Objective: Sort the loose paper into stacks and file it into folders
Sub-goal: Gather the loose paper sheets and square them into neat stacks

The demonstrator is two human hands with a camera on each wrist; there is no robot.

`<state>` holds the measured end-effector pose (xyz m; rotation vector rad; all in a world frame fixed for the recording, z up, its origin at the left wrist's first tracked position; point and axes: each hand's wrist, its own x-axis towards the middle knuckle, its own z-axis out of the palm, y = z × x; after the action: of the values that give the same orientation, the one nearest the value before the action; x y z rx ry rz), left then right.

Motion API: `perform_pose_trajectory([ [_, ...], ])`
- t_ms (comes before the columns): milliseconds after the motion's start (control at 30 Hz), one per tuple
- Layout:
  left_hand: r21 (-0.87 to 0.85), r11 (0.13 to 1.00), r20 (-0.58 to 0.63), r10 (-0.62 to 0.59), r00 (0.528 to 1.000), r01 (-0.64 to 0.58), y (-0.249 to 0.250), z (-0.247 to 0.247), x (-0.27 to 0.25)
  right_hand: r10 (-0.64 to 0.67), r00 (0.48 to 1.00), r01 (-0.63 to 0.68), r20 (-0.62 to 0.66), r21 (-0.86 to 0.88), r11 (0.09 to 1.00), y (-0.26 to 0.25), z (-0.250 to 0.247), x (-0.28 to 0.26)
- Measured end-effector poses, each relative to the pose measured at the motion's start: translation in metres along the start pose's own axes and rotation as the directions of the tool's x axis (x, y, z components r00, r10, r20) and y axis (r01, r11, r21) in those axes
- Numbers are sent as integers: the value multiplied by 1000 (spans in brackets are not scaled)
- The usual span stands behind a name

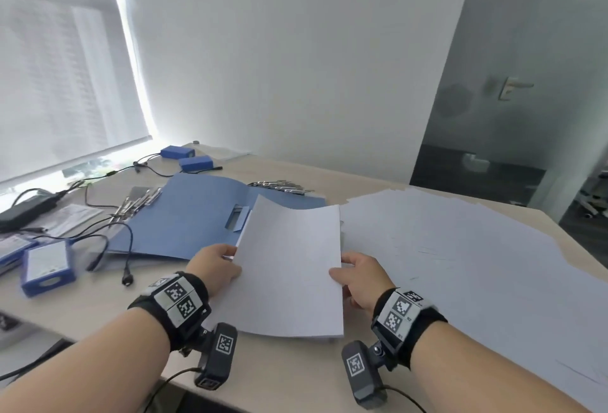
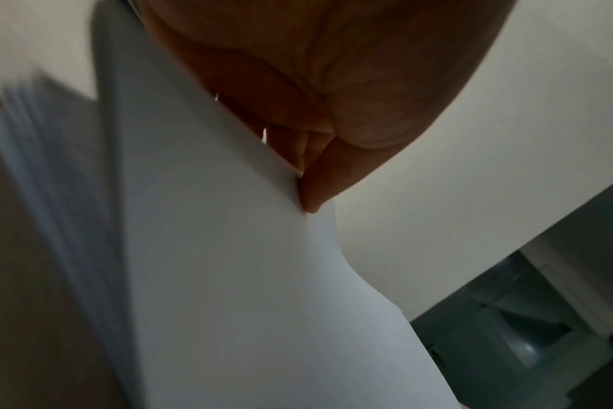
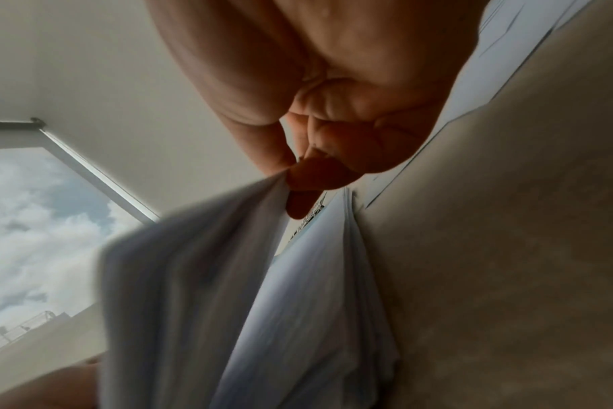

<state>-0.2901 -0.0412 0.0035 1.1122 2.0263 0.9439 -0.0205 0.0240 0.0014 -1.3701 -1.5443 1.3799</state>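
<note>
A stack of white paper (image 1: 289,274) is held in front of me, its near edge on the desk and its far edge lifted. My left hand (image 1: 217,268) grips its left edge, fingers behind the sheets (image 2: 228,249). My right hand (image 1: 355,277) pinches the right edge between thumb and fingers (image 3: 298,177). An open blue folder (image 1: 194,215) with a clip lies flat behind the stack to the left. A wide spread of loose white sheets (image 1: 460,248) covers the desk on the right.
Blue battery packs (image 1: 47,266) (image 1: 195,162), a black power brick (image 1: 26,212) and trailing cables (image 1: 108,241) clutter the desk's left side. Metal binder clips (image 1: 279,186) lie beyond the folder. The desk's near edge (image 1: 230,389) runs below my wrists.
</note>
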Motion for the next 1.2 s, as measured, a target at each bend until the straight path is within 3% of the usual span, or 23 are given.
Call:
perform_pose_trajectory([
  [267, 206, 978, -23, -16, 1000, 20, -13, 6, 18, 35, 999, -35, -2, -119, 992, 11, 11, 11],
  [400, 189, 982, -11, -16, 1000, 18, -14, 8, 21, 104, 993, -110, -64, -93, 990, 9, 6, 10],
  [600, 100, 995, -37, -3, 999, 7, -10, 10, 15, 125, 991, -121, 48, -81, 989, 10, -1, 6],
  [800, -62, 975, -91, 206, 974, -212, 28, 34, -7, 67, 998, -66, 7, -107, 992, 9, -22, -10],
  [933, -259, 925, 29, 295, 955, -277, 64, 76, -35, -35, 999, 29, -24, -205, 978, 9, -51, -26],
  [1067, -391, 896, 200, 306, 931, -210, 91, 126, -61, -89, 994, 62, -65, -343, 937, 17, -95, -41],
  [1200, -426, 893, 315, 297, 901, -145, 105, 174, -73, -89, 986, 9, -143, -484, 875, 30, -148, -58],
])
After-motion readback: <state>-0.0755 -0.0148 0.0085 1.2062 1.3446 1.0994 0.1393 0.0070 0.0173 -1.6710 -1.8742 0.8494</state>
